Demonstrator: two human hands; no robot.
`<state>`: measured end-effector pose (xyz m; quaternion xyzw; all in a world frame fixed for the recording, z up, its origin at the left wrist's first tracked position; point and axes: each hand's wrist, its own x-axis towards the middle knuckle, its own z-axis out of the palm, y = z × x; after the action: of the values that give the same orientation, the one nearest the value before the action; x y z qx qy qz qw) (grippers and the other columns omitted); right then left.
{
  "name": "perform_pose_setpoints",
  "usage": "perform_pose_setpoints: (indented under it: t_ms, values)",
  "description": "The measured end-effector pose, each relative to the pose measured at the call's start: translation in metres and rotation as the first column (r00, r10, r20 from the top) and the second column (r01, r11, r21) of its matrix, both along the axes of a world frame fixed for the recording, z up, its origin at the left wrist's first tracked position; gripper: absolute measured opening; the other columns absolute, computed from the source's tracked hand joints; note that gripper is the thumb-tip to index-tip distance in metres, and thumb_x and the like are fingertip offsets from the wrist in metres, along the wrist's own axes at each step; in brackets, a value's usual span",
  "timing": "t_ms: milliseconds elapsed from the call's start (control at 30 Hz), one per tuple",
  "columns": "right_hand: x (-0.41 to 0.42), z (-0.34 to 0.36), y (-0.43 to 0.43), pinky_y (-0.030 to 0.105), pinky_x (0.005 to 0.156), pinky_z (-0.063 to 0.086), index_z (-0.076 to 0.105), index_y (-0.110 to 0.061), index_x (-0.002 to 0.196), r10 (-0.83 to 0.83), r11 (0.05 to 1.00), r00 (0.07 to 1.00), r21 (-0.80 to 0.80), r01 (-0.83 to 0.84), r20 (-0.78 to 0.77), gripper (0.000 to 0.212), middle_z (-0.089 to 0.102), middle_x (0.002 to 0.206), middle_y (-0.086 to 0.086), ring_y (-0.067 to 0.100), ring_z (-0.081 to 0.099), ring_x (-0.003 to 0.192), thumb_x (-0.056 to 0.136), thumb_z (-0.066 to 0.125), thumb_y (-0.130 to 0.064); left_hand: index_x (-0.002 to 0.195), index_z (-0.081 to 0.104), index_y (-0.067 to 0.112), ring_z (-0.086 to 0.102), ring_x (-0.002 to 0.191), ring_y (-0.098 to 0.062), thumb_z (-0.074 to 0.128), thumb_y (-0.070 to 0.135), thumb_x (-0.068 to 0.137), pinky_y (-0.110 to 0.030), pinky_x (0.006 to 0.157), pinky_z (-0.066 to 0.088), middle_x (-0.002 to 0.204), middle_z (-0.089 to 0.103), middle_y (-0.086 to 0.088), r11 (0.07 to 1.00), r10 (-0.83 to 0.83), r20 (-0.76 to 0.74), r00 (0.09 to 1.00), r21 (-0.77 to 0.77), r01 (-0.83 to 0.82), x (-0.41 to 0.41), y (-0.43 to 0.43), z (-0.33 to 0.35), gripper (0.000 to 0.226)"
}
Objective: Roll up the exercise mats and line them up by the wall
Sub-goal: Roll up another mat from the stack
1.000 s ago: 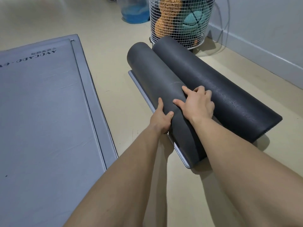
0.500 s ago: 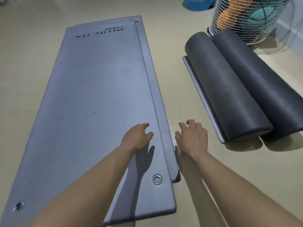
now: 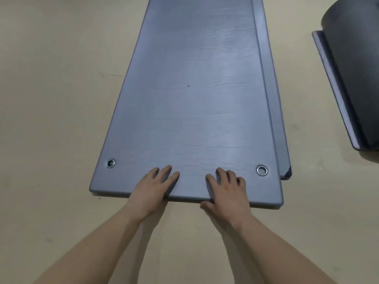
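A flat grey-blue exercise mat (image 3: 194,89) lies lengthwise on the floor, with a metal eyelet at its near left corner (image 3: 110,163) and another at its near right corner (image 3: 262,170). A second flat mat (image 3: 274,111) lies under it and sticks out along the right side. My left hand (image 3: 153,187) and my right hand (image 3: 225,191) rest side by side on the top mat's near edge, fingers spread on its surface. My right thumb sits at the edge; my left thumb is hidden. At the far right, a dark rolled mat (image 3: 356,68) is cut off by the frame.
The rolled mat's loose flat end (image 3: 332,85) lies on the floor along its left side. Beige floor (image 3: 51,99) stretches to the left of the flat mats, and a strip of floor separates them from the roll.
My hands left the rolled mat, crossed left over the floor and now rest on the near edge of the flat mat. The view swung left and down, so the basket is out of frame.
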<state>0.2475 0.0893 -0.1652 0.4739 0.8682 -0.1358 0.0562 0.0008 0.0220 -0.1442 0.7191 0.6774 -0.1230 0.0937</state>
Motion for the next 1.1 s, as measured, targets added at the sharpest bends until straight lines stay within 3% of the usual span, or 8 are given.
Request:
perform_pose_setpoints:
  t_ms: [167, 300, 400, 533, 600, 767, 900, 1100]
  values:
    - [-0.002, -0.013, -0.006, 0.046, 0.083, 0.039, 0.056, -0.026, 0.115, 0.026, 0.988, 1.0, 0.153, -0.026, 0.004, 0.061, 0.053, 0.118, 0.001, 0.031, 0.05, 0.102, 0.067, 0.08, -0.055, 0.121, 0.059, 0.014, 0.049, 0.118, -0.029, 0.09, 0.037, 0.065, -0.035, 0.054, 0.06, 0.135, 0.047, -0.005, 0.941, -0.206, 0.042, 0.978, 0.282, 0.187, -0.036, -0.009, -0.032, 0.068]
    - [-0.003, -0.004, -0.007, 0.037, 0.065, 0.044, 0.065, -0.023, 0.099, 0.135, 0.943, 0.988, 0.315, -0.104, -0.076, 0.021, 0.066, 0.091, -0.003, 0.029, 0.062, 0.078, 0.09, 0.059, -0.04, 0.115, 0.06, 0.015, 0.059, 0.106, -0.028, 0.049, 0.047, 0.095, -0.037, 0.046, 0.056, 0.121, 0.063, -0.005, 0.904, -0.228, 0.098, 0.969, 0.392, 0.173, -0.047, -0.016, -0.034, 0.039]
    - [-0.017, 0.029, 0.016, 0.037, 0.065, 0.046, 0.071, -0.022, 0.084, 0.06, 0.908, 0.992, 0.42, -0.007, -0.113, 0.039, 0.07, 0.072, 0.0, 0.028, 0.067, 0.061, 0.096, 0.043, -0.046, 0.102, 0.066, 0.017, 0.067, 0.074, -0.033, 0.041, 0.045, 0.1, -0.038, 0.045, 0.051, 0.091, 0.07, -0.004, 0.906, -0.11, 0.193, 0.975, 0.423, 0.018, -0.042, 0.0, 0.0, 0.037]
    - [-0.045, 0.06, 0.026, 0.043, 0.084, 0.031, 0.069, -0.018, 0.1, -0.024, 0.823, 0.983, 0.554, 0.124, -0.185, 0.009, 0.07, 0.086, 0.005, 0.032, 0.062, 0.074, 0.091, 0.068, -0.015, 0.105, 0.065, 0.02, 0.066, 0.081, -0.033, 0.045, 0.048, 0.105, -0.035, 0.059, 0.035, 0.09, 0.071, -0.004, 0.887, 0.167, 0.225, 0.96, 0.391, -0.246, -0.039, 0.039, 0.047, 0.034]
    - [-0.055, 0.056, 0.025, 0.043, 0.085, 0.03, 0.069, -0.019, 0.109, -0.098, 0.822, 0.972, 0.533, 0.201, -0.215, 0.036, 0.068, 0.089, 0.005, 0.033, 0.059, 0.075, 0.078, 0.075, -0.001, 0.103, 0.064, 0.019, 0.063, 0.081, -0.031, 0.052, 0.05, 0.102, -0.035, 0.066, 0.03, 0.089, 0.069, -0.004, 0.833, 0.209, 0.181, 0.961, 0.482, -0.272, -0.042, 0.054, 0.058, 0.033]
    - [-0.063, 0.058, 0.068, 0.046, 0.091, 0.026, 0.058, -0.029, 0.13, -0.158, 0.901, 0.978, 0.385, 0.199, -0.136, 0.038, 0.065, 0.101, 0.007, 0.031, 0.056, 0.093, 0.096, 0.06, -0.013, 0.086, 0.064, 0.009, 0.049, 0.069, -0.031, 0.085, 0.015, 0.083, -0.035, 0.065, 0.025, 0.082, 0.058, -0.012, 0.714, -0.008, 0.07, 0.998, 0.699, -0.043, -0.037, 0.077, 0.056, 0.022]
    - [-0.068, 0.064, 0.113, 0.049, 0.101, 0.028, 0.06, -0.034, 0.133, -0.086, 0.935, 0.991, 0.334, 0.117, -0.106, 0.032, 0.058, 0.11, 0.009, 0.032, 0.051, 0.107, 0.107, 0.045, -0.022, 0.108, 0.071, 0.015, 0.049, 0.094, -0.032, 0.076, 0.019, 0.092, -0.041, 0.077, 0.028, 0.108, 0.066, -0.007, 0.631, -0.05, -0.057, 0.997, 0.772, 0.075, -0.058, 0.078, 0.041, 0.017]
    - [-0.075, 0.055, 0.132, 0.053, 0.089, 0.04, 0.07, -0.016, 0.12, -0.003, 0.921, 0.959, 0.374, 0.113, -0.283, 0.023, 0.054, 0.108, 0.016, 0.04, 0.049, 0.098, 0.099, 0.065, -0.01, 0.161, 0.024, 0.021, 0.028, 0.147, -0.036, 0.072, 0.058, 0.085, -0.06, 0.121, 0.017, 0.166, 0.028, -0.005, 0.945, -0.004, -0.17, 0.986, 0.32, 0.059, -0.08, 0.071, 0.029, 0.098]
